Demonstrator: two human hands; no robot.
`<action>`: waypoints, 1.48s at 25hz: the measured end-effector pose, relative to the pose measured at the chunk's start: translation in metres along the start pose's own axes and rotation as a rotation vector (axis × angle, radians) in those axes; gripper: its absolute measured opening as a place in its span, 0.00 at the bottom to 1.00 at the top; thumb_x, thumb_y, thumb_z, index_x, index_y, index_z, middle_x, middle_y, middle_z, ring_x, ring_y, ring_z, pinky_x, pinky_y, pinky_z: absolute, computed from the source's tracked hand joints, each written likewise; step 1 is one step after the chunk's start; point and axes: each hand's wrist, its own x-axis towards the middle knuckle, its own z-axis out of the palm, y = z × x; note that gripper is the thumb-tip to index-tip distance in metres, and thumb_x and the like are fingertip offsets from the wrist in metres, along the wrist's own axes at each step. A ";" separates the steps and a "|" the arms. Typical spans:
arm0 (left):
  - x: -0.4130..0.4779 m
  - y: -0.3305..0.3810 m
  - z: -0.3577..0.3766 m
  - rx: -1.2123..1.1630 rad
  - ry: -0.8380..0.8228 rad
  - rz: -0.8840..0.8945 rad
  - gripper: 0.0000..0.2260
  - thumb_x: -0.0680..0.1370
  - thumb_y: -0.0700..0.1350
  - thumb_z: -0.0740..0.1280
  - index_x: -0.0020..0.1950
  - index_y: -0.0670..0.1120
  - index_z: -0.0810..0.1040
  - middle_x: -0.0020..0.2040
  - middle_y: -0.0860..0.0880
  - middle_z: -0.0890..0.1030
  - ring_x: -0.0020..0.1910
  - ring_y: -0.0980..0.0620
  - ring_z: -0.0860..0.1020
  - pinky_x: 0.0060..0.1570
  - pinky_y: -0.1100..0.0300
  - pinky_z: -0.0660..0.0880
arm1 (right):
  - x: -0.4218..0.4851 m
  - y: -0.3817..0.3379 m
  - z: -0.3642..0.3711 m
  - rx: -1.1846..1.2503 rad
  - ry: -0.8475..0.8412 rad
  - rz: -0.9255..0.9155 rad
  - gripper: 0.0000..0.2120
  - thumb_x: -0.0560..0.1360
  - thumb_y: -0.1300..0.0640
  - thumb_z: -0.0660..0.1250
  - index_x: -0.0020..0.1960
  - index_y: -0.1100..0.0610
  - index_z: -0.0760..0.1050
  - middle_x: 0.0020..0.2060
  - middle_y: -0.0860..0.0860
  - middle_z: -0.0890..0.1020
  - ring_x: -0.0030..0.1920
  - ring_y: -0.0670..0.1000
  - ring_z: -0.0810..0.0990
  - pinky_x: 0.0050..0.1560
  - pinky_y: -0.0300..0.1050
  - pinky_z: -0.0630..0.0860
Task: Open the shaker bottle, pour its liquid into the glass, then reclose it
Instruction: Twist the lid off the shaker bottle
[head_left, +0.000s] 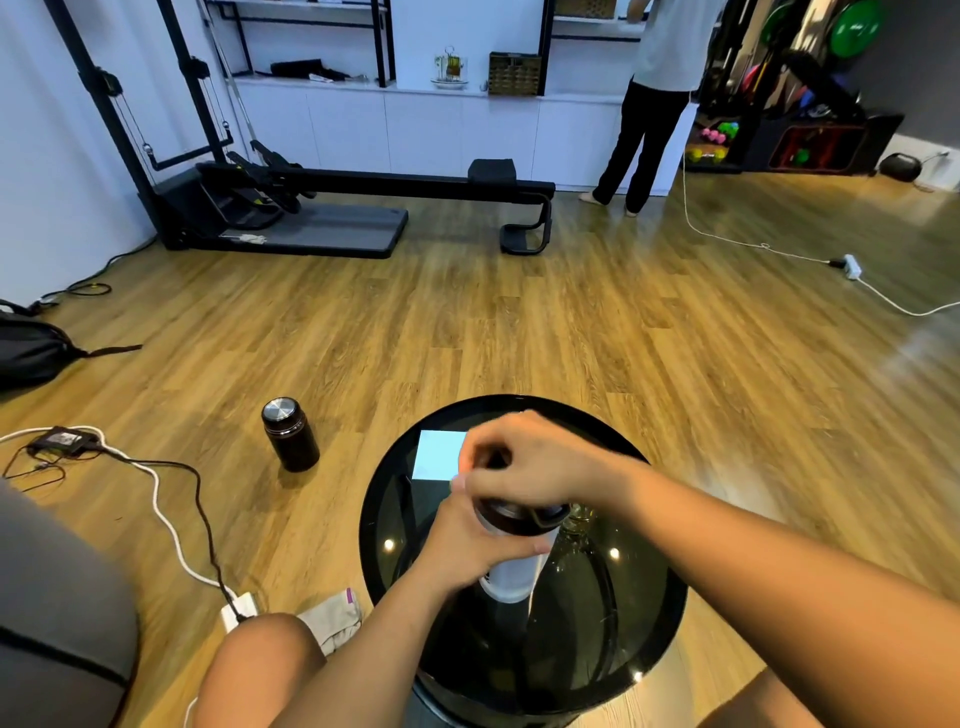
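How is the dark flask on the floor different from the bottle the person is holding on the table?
The flask stands alone on the wooden floor, untouched; the shaker bottle stands on the round black table, gripped by the left hand with the right hand on its lid. The flask is dark with a shiny metal cap; the shaker bottle is pale with a dark lid. The flask looks squat, the bottle slimmer. Both stand upright.

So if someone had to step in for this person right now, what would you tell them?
Left hand: wrapped around the body of the shaker bottle, holding it upright on the round black table.
Right hand: on top of the bottle, gripping its dark lid.
Glass: on the table just behind the bottle, mostly hidden.
Done or left: the lid sits on the bottle; whether pouring has happened cannot be told from here.
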 end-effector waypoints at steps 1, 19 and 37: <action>0.000 0.001 0.000 -0.002 0.008 0.003 0.44 0.59 0.54 0.87 0.72 0.55 0.73 0.64 0.57 0.84 0.65 0.60 0.82 0.63 0.62 0.79 | 0.001 0.001 -0.006 0.040 0.052 0.021 0.15 0.74 0.41 0.68 0.52 0.51 0.81 0.48 0.47 0.83 0.50 0.47 0.81 0.54 0.46 0.75; -0.001 0.000 0.000 -0.012 0.001 -0.013 0.39 0.61 0.52 0.87 0.69 0.53 0.75 0.61 0.58 0.84 0.63 0.61 0.83 0.58 0.67 0.80 | 0.006 -0.013 0.014 -0.217 -0.083 0.037 0.23 0.74 0.32 0.61 0.49 0.50 0.80 0.42 0.46 0.84 0.46 0.47 0.82 0.52 0.49 0.78; 0.000 0.001 0.000 -0.004 0.003 -0.015 0.45 0.57 0.56 0.86 0.72 0.56 0.72 0.62 0.57 0.85 0.63 0.60 0.83 0.59 0.66 0.80 | 0.007 -0.004 -0.004 -0.578 0.173 0.126 0.27 0.77 0.32 0.54 0.64 0.49 0.75 0.54 0.51 0.82 0.57 0.55 0.79 0.50 0.51 0.72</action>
